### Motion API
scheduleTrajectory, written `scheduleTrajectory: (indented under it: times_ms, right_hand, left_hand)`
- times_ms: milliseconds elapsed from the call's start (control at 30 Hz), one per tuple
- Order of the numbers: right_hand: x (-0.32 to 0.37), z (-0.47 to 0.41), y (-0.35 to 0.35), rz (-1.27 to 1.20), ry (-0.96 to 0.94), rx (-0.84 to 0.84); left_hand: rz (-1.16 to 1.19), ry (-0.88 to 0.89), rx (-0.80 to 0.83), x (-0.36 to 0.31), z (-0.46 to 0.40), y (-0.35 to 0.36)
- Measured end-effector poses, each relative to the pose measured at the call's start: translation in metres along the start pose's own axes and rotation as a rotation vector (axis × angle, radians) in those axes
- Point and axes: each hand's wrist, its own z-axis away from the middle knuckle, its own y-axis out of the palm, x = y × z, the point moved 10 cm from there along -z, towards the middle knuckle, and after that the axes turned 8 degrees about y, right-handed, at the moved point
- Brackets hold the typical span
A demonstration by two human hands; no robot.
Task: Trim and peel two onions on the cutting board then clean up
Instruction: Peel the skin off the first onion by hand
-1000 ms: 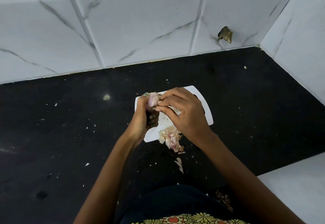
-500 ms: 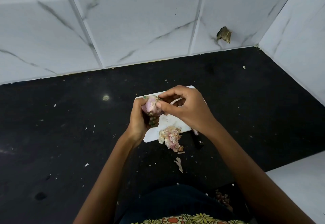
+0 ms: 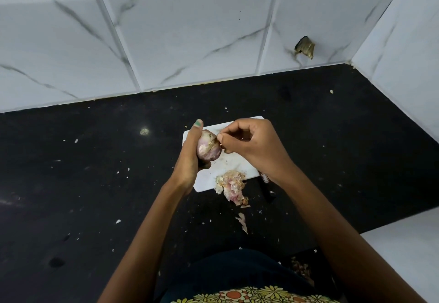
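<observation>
I have the onion (image 3: 209, 148) up off the cutting board (image 3: 234, 164), held just above its near left part. My left hand (image 3: 190, 157) wraps it from the left side, thumb standing up past the top and fingers curled underneath, so the grip is firm and full. The bulb shows pale pink with a ragged, brownish patch at the end that faces my right hand (image 3: 251, 145). That hand is pinched tight at thumb and forefinger right against that end; it looks to have a thin scrap of skin between the tips, though the scrap is too small for me to be sure.

I judge I am in the peeling step, working the last dry skin away from the trimmed end. I see only this one onion, so I cannot say whether it is the first or the second.

The next move calls for a steady pull of the pinched skin down and away along the bulb, while the left hand turns the onion a little to offer the next strip. The skin looks thin and likely to tear short, so several small pulls may be needed.

A heap of peels (image 3: 231, 185) lies on the near edge of the board and spills onto the black counter (image 3: 95, 183), with one loose strip (image 3: 242, 223) nearer me. A dark knife handle (image 3: 267, 187) lies just beside the board's near right corner, partly under my right wrist. Small flecks dot the counter, so the clean-up is all ahead.
</observation>
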Motion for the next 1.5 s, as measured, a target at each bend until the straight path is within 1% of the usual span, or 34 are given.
scheduleTrajectory:
  times_ms: [100,233,333,500,567,633,700,767,800,900,1067,1167,1267,1367,1500]
  right_hand:
    - [-0.002,0.002,0.007,0.021,0.027,0.032]
    - [-0.003,0.003,0.008,0.046,0.043,0.036]
    - [-0.003,0.000,0.007,0.032,0.042,0.049]
    - [-0.009,-0.002,0.002,0.003,0.038,-0.020]
    - [-0.003,0.002,-0.003,0.032,-0.029,-0.114]
    - [0.011,0.009,-0.003,0.117,-0.166,-0.181]
    - [0.023,0.016,0.008,0.244,-0.319,-0.134]
    - [0.024,0.020,0.018,0.353,-0.418,-0.079]
    - [0.024,0.020,0.019,0.402,-0.451,-0.085]
    - [0.027,0.024,0.017,0.531,-0.535,-0.176]
    - [0.030,0.027,0.017,0.574,-0.570,-0.218]
    - [0.030,0.030,0.017,0.556,-0.596,-0.236]
    - [0.029,0.030,0.015,0.496,-0.564,-0.235]
    - [0.028,0.028,0.014,0.500,-0.556,-0.245]
    - [0.031,0.029,0.014,0.517,-0.597,-0.270]
  left_hand:
    - [-0.054,-0.005,0.059,-0.001,-0.001,0.004]
    - [-0.078,0.001,0.084,-0.005,0.002,0.007]
    - [-0.066,-0.026,0.035,-0.004,0.003,0.003]
    - [-0.055,-0.130,-0.051,-0.001,0.005,-0.001]
    - [-0.042,-0.168,-0.074,0.003,0.004,-0.002]
    - [-0.017,-0.175,-0.085,0.002,0.003,-0.003]
    - [-0.024,-0.154,-0.050,0.000,0.002,0.000]
    - [-0.047,-0.135,-0.021,-0.002,0.002,0.001]
    - [-0.060,-0.127,-0.010,-0.002,0.002,0.002]
    - [-0.101,-0.096,0.004,-0.006,0.004,0.004]
    - [-0.240,0.001,-0.023,-0.016,0.000,0.000]
    - [-0.243,0.005,-0.042,-0.015,-0.001,-0.003]
    - [-0.270,0.016,-0.051,-0.016,-0.001,-0.005]
    - [-0.288,0.038,-0.061,-0.020,-0.002,-0.004]
    - [-0.292,0.055,-0.086,-0.019,-0.003,-0.007]
